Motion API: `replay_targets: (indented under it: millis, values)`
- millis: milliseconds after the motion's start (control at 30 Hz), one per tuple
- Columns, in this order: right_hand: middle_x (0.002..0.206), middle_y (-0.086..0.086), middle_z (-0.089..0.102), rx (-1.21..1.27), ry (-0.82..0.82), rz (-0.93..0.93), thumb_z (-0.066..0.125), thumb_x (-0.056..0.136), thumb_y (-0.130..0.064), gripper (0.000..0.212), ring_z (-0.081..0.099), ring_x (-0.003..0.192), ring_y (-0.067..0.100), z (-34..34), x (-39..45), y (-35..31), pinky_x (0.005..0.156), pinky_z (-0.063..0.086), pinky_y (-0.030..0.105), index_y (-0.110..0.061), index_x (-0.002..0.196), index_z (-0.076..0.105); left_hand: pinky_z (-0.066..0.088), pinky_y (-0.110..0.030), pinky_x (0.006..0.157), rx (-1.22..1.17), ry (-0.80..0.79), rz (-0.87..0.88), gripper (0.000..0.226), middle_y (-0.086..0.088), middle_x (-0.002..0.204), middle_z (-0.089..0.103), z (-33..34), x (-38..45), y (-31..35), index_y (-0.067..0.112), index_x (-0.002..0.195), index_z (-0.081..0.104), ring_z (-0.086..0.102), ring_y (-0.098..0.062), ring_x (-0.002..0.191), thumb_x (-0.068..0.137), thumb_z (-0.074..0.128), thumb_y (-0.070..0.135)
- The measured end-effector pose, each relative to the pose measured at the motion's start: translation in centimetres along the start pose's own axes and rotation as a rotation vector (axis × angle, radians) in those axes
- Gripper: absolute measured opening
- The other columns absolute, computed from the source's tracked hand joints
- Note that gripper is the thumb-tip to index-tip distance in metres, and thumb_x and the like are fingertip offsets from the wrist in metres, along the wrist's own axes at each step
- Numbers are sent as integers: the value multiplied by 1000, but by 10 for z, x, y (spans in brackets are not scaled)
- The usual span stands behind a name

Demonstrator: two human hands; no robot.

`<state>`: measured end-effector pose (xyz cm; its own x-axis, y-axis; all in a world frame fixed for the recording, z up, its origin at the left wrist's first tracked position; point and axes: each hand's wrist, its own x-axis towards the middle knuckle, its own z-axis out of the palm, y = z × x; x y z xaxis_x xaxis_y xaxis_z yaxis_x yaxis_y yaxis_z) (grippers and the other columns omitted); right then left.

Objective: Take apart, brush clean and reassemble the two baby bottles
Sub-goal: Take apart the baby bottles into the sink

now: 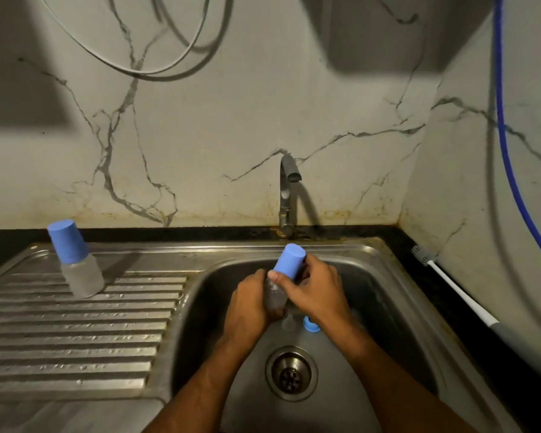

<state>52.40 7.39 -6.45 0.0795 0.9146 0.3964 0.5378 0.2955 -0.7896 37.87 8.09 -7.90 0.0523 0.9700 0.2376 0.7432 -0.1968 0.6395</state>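
Over the stainless-steel sink basin [388, 292], a clear plastic baby bottle [274, 296] with a tall blue cap [289, 260] is being held tilted: the left hand [250, 303] is gripping its body, the right hand [317, 287] is curling round the cap. Beneath, a small blue ring piece [311, 325] is lying in the basin. On the ribbed steel drainboard [75, 332], a second capped clear bottle [75, 260] is standing. Along the dark counter edge, a white-handled bottle brush [450, 285] is lying.

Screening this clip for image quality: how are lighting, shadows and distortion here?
Head view: dim, yellowish light; big soft shadows on the marble wall; wide-angle bending curves the sink's rim; the held bottle and both hands, left and right, look slightly soft, and the tap casts a shadow rightward.
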Motion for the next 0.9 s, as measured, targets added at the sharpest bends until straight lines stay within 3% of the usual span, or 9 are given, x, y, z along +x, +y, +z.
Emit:
replay_targets:
  millis: [100,200,300,367,467,600,667,800,900]
  values:
    - [77,-12,70,-78,146,27,62,75,-80,54,67,74,1,-5,1,-1,69,56,21,-28,88,68,52,-26,85,184,-17,45,58,6,114,63,0,-1,2,28,118,59,61,-12,100,66,83,38]
    - [87,4,71,-165,159,251,52,75,-86,74,69,84,21,-10,6,-3,84,58,39,-16,94,68,49,-27,87,343,-20,113,51,4,115,60,-1,-2,7,25,115,60,57,-14,105,70,81,37]
    - [89,6,70,-277,111,361,61,80,-76,61,69,86,23,-13,10,-2,81,54,33,-16,94,63,49,-28,91,406,-85,141,48,2,118,61,3,1,11,22,118,61,58,-16,107,74,80,33]
    - [76,0,63,-285,94,290,70,84,-57,41,65,79,19,-17,10,-2,68,46,26,-19,76,58,51,-29,91,344,-170,123,52,1,117,65,2,3,11,21,119,63,62,-17,105,72,83,32]
    - [61,-7,55,-286,-28,-11,73,87,-42,33,56,61,8,-26,7,-4,57,39,18,-25,64,55,55,-28,85,196,-263,133,50,4,102,73,-4,5,1,21,110,70,67,-11,93,64,88,34]
    - [89,-12,72,-76,-181,-249,79,83,-38,17,67,87,3,-46,13,-13,75,54,17,-27,95,74,53,-21,72,22,-358,94,46,8,84,73,-10,5,-21,21,97,74,67,-1,76,56,95,30]
    - [101,-16,70,6,-189,-193,85,78,-29,29,64,97,0,-54,17,-11,78,52,12,-30,105,72,56,-22,74,-45,-251,24,46,8,86,73,-10,8,-27,23,95,72,67,-2,79,56,95,28]
    - [95,-6,64,-22,5,156,86,78,-24,31,65,84,12,-51,18,6,56,50,18,-25,99,64,51,-17,75,-124,-128,-36,49,12,92,67,-6,8,-27,30,97,64,64,-3,86,58,94,26]
    - [87,0,68,-355,-54,322,83,81,-22,21,64,77,13,-52,14,30,58,48,21,-22,92,66,52,-20,78,-136,-103,-26,53,10,96,65,-3,7,-26,25,103,64,63,-6,90,59,94,25]
